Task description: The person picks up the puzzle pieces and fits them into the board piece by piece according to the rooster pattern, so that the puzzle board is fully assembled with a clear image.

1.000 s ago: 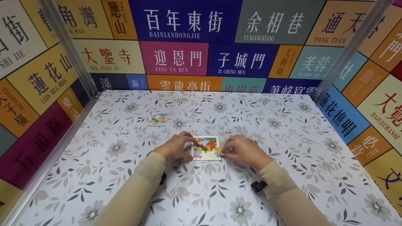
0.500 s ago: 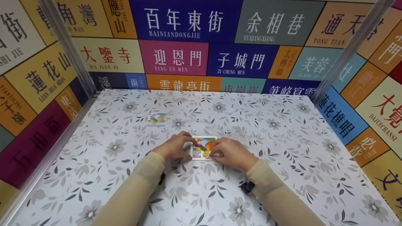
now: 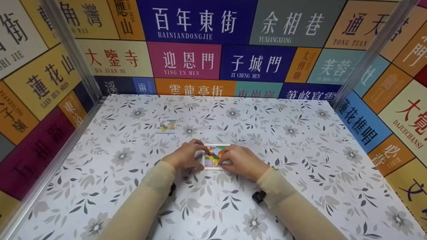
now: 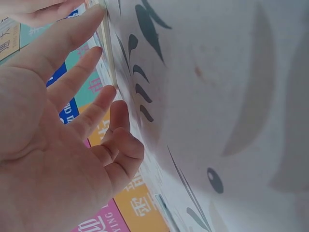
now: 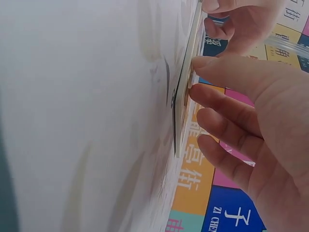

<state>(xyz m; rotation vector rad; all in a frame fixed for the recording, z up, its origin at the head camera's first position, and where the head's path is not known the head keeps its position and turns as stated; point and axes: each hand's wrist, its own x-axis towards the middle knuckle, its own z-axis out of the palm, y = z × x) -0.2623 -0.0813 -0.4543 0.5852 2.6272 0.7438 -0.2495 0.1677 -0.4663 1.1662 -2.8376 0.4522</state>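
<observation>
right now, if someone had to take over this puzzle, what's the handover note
Left hand: fingers straight, steadying the left edge of the puzzle board.
Right hand: fingertips pressing on the board's right side; whether a piece is under them is hidden.
The board lies on the floral table; the visible part of the picture looks filled.
A small picture card lies apart, behind and to the left.
Left: check the covered right side.

1. Dark blue back-wall panel (image 3: 196,20): "百年東街", with "BAINIANDONGJIE" beneath.
2. Grey-green panel (image 3: 290,25): "余相巷", "YUXIANGXIANG".
3. Magenta panel (image 3: 184,61): "迎恩門", "YING EN MEN".
4. Navy panel (image 3: 257,64): "子城門", "ZI CHENG MEN".
5. Cream panel (image 3: 115,59): "大鑒寺", "DA JIAN SI".
6. Orange panel at upper right (image 3: 358,28): "TONG TIAN", partly hidden by a metal post.
7. Yellow left-wall panel (image 3: 46,80): "蓮花山", "LIAN HUA SHAN".
8. Cream right-wall panel (image 3: 408,116): "DAJUECHANSI".
</observation>
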